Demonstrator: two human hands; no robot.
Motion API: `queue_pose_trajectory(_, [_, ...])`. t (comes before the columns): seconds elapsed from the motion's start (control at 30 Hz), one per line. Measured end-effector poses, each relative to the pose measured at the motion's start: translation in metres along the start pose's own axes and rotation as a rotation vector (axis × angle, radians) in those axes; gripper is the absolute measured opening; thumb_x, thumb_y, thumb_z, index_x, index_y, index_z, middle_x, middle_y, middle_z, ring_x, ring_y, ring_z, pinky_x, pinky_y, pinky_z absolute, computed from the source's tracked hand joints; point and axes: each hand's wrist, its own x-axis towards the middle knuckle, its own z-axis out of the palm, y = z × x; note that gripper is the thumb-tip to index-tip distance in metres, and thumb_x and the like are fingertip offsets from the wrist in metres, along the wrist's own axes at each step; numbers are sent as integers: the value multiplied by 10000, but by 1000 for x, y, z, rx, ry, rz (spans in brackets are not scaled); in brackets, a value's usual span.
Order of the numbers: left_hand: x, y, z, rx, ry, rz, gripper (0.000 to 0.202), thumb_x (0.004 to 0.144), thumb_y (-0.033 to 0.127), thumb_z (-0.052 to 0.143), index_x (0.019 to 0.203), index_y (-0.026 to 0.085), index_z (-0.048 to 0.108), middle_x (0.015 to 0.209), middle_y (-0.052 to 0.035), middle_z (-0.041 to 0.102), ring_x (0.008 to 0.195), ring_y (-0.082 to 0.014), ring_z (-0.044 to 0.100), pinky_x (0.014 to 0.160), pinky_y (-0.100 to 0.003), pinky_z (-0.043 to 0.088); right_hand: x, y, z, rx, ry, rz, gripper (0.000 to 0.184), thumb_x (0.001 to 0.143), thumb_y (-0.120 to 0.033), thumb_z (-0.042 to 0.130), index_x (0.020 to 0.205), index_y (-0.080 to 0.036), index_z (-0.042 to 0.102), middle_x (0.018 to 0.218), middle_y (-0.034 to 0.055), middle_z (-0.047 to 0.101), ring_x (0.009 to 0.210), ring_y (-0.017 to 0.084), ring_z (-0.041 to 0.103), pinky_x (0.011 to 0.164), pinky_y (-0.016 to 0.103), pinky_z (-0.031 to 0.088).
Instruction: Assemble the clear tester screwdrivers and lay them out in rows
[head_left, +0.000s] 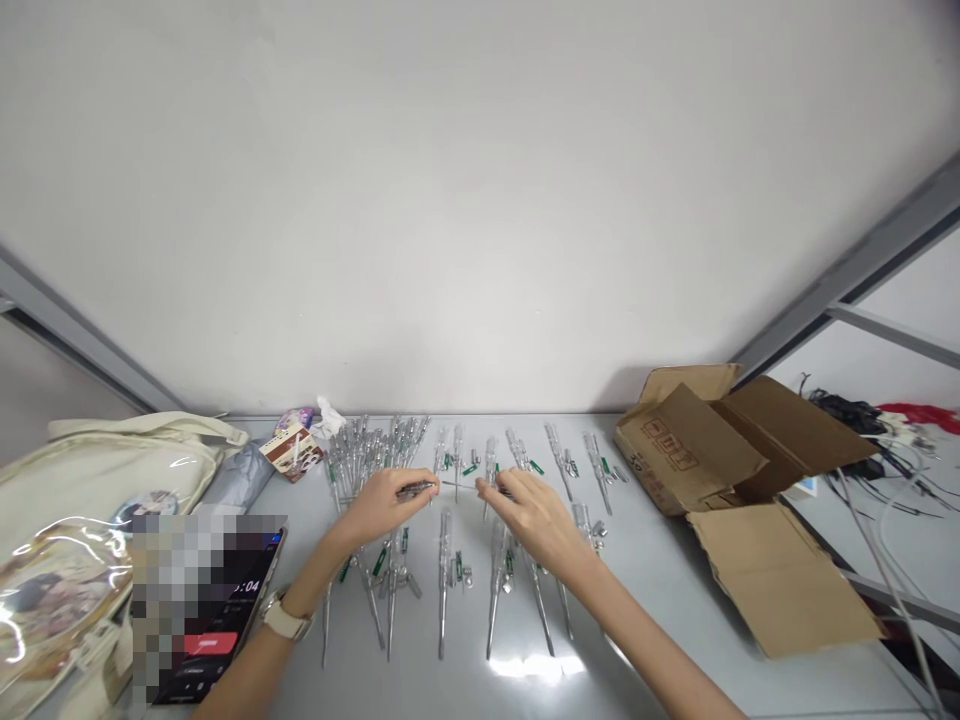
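Observation:
My left hand [386,505] is closed in a pinch on a slim metallic piece, part of which shows past the fingertips. Opposite it, my right hand [532,510] has its fingers bent together, gripping the other end. A thin metal shaft [459,485] spans the gap between them; it looks like a tester screwdriver, mostly hidden by my fingers. Below my hands lies a clear-handled tester screwdriver [444,570], with a small green strip [459,566] and a metal cap [468,576] beside it. Several similar sets lie in two rows around my hands.
A dense pile of tester screwdrivers [367,445] lies at the back left. Further left are a phone [225,620], a grey pouch [238,478], a brown-white packet [292,452] and a cream bag [75,480]. An open cardboard box [667,450] stands right, near cables [847,415].

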Motion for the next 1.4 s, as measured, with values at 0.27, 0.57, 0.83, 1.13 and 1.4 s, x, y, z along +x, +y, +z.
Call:
queue_pose_trajectory(0.27, [5, -2, 1, 77, 19, 40, 339, 948, 471, 465, 994, 245, 713, 1027, 4, 736, 813, -156, 642, 686, -243, 446, -94, 19, -21, -40, -10, 664, 264, 1011, -299, 414, 1123, -185, 624, 849, 61, 566, 692, 169, 530, 603, 271, 382])
queue_pose_trajectory(0.57, [11, 22, 16, 156, -80, 164, 318, 975, 406, 436, 1024, 276, 722, 975, 13, 736, 628, -109, 577, 617, -240, 418, -208, 42, -3, -361, -35, 912, 638, 1012, -445, 164, 1083, -87, 687, 834, 142, 539, 768, 274, 495, 698, 378, 422])
queue_pose_trajectory(0.83, [11, 43, 25, 154, -106, 213, 256, 972, 364, 475, 1025, 294, 715, 956, 42, 727, 608, -87, 558, 590, -233, 365, -198, 65, 11, -497, -97, 898, 593, 1003, -342, 156, 1097, -46, 661, 824, 157, 525, 790, 285, 455, 755, 401, 421])
queue_pose_trajectory(1.13, [8, 56, 28, 147, -83, 283, 276, 982, 360, 463, 1088, 296, 710, 859, 35, 713, 584, -87, 534, 556, -232, 352, -112, 10, -24, 386, 77, 1034, 442, 963, -499, 388, 990, -163, 673, 899, 122, 616, 804, 252, 567, 744, 386, 448])
queue_pose_trajectory(1.4, [6, 63, 39, 178, -38, 441, 323, 989, 297, 433, 1195, 256, 678, 751, 3, 668, 599, -103, 532, 554, -229, 361, -22, -56, -19, 1385, -62, 945, 421, 966, -565, 420, 820, -214, 600, 682, 5, 596, 581, 144, 509, 595, 282, 399])
